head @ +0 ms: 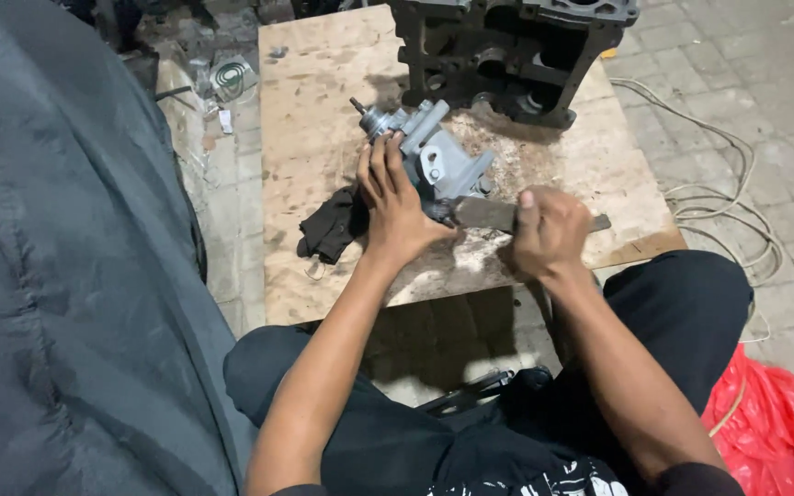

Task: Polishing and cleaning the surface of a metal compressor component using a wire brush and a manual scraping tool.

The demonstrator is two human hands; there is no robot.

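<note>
A grey cast-metal pump part (pixel 434 156) with a short shaft at its far end lies on a worn plywood board (pixel 314 138). My left hand (pixel 394 204) rests flat on the near side of the part and holds it down. My right hand (pixel 549 231) grips a flat metal scraper (pixel 487 213), whose blade points left and meets the part's near face. A dark cloth (pixel 331 225) lies crumpled on the board just left of my left hand.
A dark engine block (pixel 512 50) stands at the board's far end. A grey car cover (pixel 57 257) fills the left side. Pale cable (pixel 737 193) coils on the paving stones at right, and a red plastic bag (pixel 774 432) sits by my right knee.
</note>
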